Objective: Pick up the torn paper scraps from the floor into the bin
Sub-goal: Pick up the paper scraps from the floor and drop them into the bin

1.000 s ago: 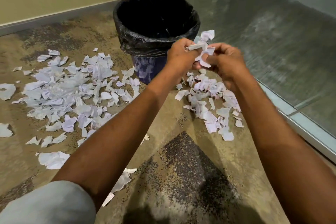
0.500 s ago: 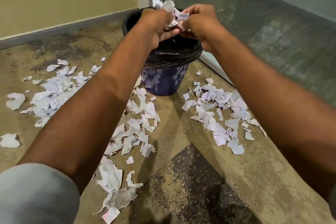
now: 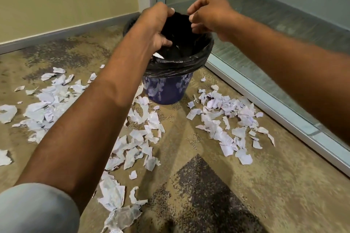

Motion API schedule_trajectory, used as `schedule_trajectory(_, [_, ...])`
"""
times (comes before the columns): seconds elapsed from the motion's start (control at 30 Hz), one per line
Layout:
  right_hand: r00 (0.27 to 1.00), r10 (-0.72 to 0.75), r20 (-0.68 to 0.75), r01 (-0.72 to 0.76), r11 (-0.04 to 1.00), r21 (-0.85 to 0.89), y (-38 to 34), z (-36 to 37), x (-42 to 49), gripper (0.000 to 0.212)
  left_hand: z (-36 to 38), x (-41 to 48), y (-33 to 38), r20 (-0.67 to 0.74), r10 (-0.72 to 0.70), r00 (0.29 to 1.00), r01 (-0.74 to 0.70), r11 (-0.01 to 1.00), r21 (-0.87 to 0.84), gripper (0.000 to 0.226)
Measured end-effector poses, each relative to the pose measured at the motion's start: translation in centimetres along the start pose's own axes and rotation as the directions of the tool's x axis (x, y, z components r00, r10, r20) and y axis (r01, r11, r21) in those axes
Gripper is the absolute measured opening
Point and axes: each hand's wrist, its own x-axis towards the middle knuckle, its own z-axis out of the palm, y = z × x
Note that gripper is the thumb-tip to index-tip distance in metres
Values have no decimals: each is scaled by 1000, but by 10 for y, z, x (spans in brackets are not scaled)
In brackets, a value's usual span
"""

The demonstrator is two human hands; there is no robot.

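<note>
Paper scraps [image 3: 223,119] lie all over the floor [image 3: 284,185]: one heap toward its left edge, a trail in front of the bin [image 3: 166,91], and another heap along the right edge by the glass panel [image 3: 284,24]. The bin stands near the far corner, and both my hands hang over its mouth. My left hand [image 3: 155,24] has its fingers loosely curled downward, my right hand [image 3: 210,13] is bent much the same, and I see no paper in either. One white scrap [image 3: 158,55] sits just inside the near rim, on the black liner [image 3: 176,68].

To do this drop well, I think I should spread my fingers fully while they are over the middle of the mouth, low enough that light pieces cannot drift out, and rub off anything that clings. The scrap at the rim may need a nudge inward. The bin looks light, so I would not lean on it. Most of the job is left; cupping both hands round a heap should take more each trip.
</note>
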Motion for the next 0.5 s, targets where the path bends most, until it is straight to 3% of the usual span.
schedule_trajectory(0.1, [996,-39,86,48,992,-114,-5,-30,-11,16,16,-13,-2,14,102,995,-101,993,-55,30])
schedule_trajectory(0.27, [980,-8,199,65,958,-281,18,-82,-48,5,62,-64,-26,240,229,944,-230,973,-21,19])
schedule_trajectory(0.4, [964,93,248,-21,960,-281,76,-112,-96,12,91,-84,-84,384,142,912,-222,960,172,14])
schedule_trajectory(0.5, [952,174,253,-116,966,-229,138,-120,-136,10,95,-84,-146,405,1,914,-149,931,334,9])
